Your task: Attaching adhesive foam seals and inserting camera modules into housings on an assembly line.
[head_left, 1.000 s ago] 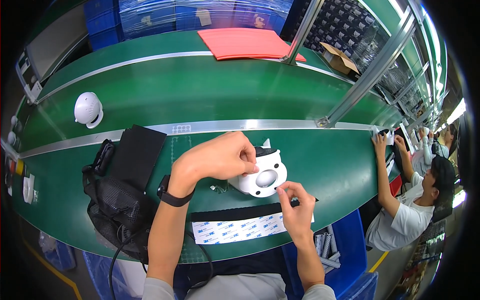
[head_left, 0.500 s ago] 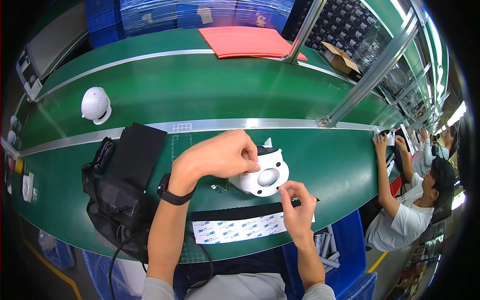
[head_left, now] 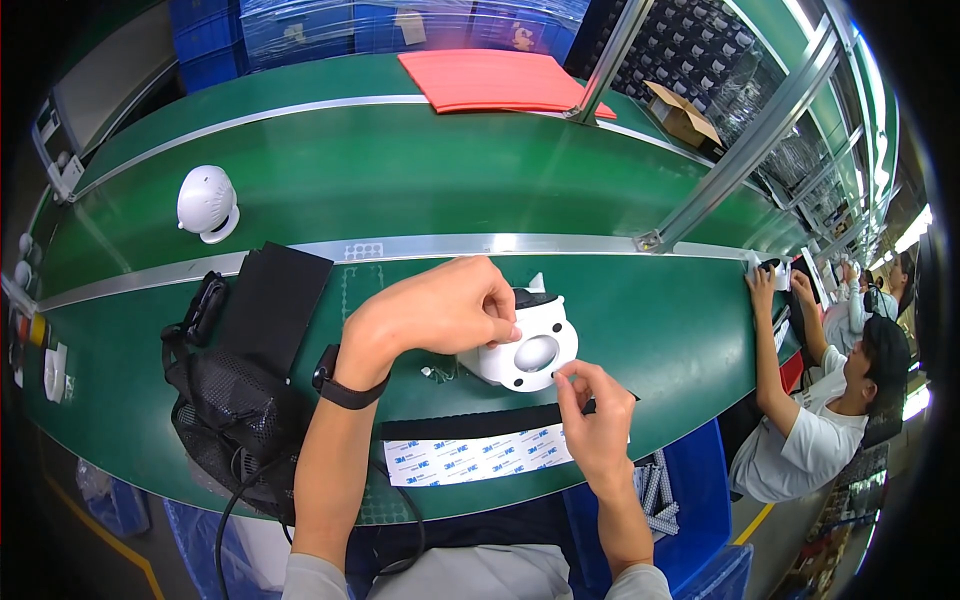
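A white rounded device (head_left: 490, 368) lies on the green bench before me, the flat face of its base upward, with a round opening in the middle. Small black round pads (head_left: 557, 328) dot that face. My left hand (head_left: 435, 308), a black band on its wrist, reaches over from the left; its pinched fingertips touch the face's upper left part and hide what is between them. At the lower right edge, my right hand (head_left: 598, 425) pinches at another small black pad (head_left: 555, 375). Below lies a strip of printed white backing paper with black pads (head_left: 475, 455).
Left of my arm are a black mesh bag (head_left: 240, 410), a black flat sheet (head_left: 275, 300) and a cable. Another white device (head_left: 207, 203) stands on the green belt beyond the metal rail. A blue bin (head_left: 700, 480) sits below right; a co-worker (head_left: 810, 420) works farther right.
The white device on the belt has shifted a little to the right. Both my hands stay almost where they were on the base.
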{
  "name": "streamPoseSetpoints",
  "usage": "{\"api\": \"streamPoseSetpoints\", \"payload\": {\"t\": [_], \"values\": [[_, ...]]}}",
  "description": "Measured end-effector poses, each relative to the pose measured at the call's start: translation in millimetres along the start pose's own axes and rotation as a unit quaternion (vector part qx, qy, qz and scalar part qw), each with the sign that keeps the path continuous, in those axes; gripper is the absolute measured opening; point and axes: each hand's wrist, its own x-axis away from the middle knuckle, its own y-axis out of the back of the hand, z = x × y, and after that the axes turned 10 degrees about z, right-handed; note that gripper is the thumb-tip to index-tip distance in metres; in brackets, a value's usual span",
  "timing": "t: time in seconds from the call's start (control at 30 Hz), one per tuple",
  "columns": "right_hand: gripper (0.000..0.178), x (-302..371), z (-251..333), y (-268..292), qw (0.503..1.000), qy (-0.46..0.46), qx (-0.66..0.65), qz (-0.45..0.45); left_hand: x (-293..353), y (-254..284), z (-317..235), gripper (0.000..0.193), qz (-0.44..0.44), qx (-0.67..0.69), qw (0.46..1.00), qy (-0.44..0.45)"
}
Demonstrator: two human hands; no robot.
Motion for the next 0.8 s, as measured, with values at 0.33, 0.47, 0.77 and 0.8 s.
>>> {"api": "streamPoseSetpoints", "payload": {"t": [0.33,0.47,0.77,0.8], "values": [[0.009,2.0,-9.2,-3.9,0.996,-0.033,-0.080,0.026,1.1,1.3,-0.9,0.027,0.001,-0.004,1.000,0.002],[0.004,1.5,-4.1,-3.7,0.985,-0.068,-0.152,0.050,1.7,1.7,-0.4,0.028,-0.002,-0.006,1.000,0.003],[0.007,0.7,-3.9,-3.9,0.973,-0.078,-0.211,0.052,0.1,3.0,-0.8,0.029,0.001,-0.001,1.000,0.007],[0.006,0.7,-4.5,-3.6,0.973,-0.078,-0.208,0.055,-0.1,3.0,-0.3,0.029,-0.001,-0.001,1.000,0.002]]}}
